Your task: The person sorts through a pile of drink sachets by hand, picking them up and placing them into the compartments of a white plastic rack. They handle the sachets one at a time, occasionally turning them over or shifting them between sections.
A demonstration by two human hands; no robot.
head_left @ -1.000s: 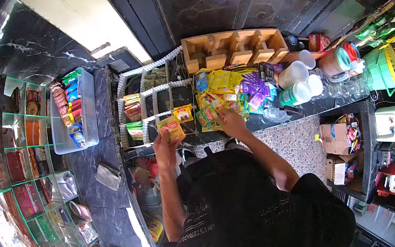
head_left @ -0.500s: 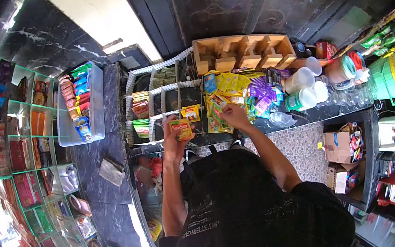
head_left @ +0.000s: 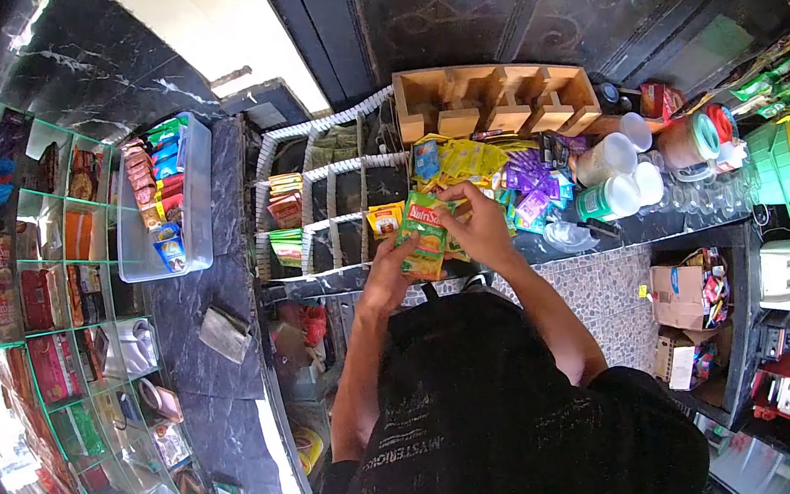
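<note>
Packets (head_left: 423, 233) in green and yellow, the front one bearing a red label, are held as a small bunch between both hands at the middle of the view, lifted just above the front edge of the dark stone worktop (head_left: 210, 293). The left hand (head_left: 388, 280) is clenched on the bunch from its 7 o'clock side, fingers curled under the lower edge. The right hand (head_left: 480, 225) grasps the same bunch from 3 o'clock, fingers wrapped over the top packets. At 1 o'clock from the bunch, just beyond the right hand, a loose heap of sachets (head_left: 464, 164) in yellow, blue and purple lies spread on the worktop. Farther out at 12 to 1 o'clock stands a wooden rack (head_left: 496, 101) with open compartments. At 10 o'clock a white wire rack (head_left: 324, 171) is split into narrow slots, several holding stacked packets, with one orange sachet (head_left: 385, 220) lying just beside the held bunch. Well off at 9 o'clock a clear plastic tub (head_left: 197, 189) holds rows of small red, blue and green packs. At 3 o'clock, past the heap, white plastic jars (head_left: 610, 156) and a green-lidded one (head_left: 601, 203) stand close together, and a green basket (head_left: 776, 158) sits beyond them. Glass shelves (head_left: 43, 256) full of goods run along the far 9 o'clock side. A cardboard box (head_left: 674, 294) sits low at 4 o'clock, below the worktop.
</note>
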